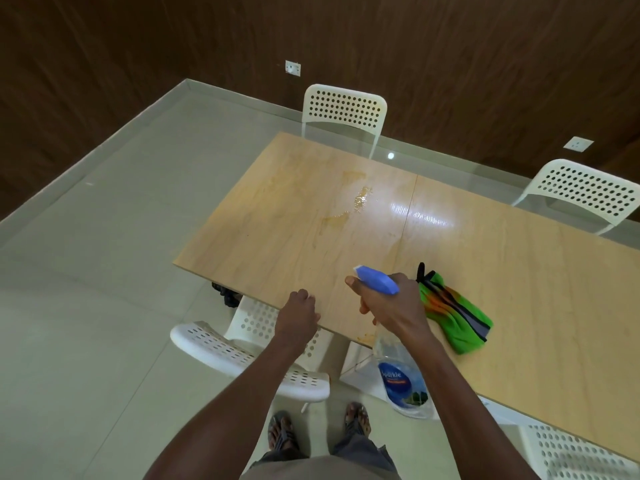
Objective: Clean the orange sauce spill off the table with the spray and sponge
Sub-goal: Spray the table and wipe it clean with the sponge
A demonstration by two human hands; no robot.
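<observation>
My right hand (pixel 391 304) grips a clear spray bottle (pixel 403 379) with a blue trigger head (pixel 375 278), held above the near edge of the light wooden table (pixel 263 244), nozzle pointing away from me toward the far left. Orange sauce smears (pixel 362 197) and a fainter streak (pixel 332 221) lie on the tabletop farther out. A green cloth-like sponge with orange and dark stripes (pixel 457 317) lies on the table just right of my right hand. My left hand (pixel 299 311) rests at the table's near edge with fingers curled, holding nothing.
White perforated chairs stand around the table: one at the far side (pixel 344 109), one at the far right (pixel 585 192), one tucked under the near edge (pixel 242 348), another at the bottom right (pixel 575 452). My sandalled feet (pixel 318 427) stand on the tiled floor.
</observation>
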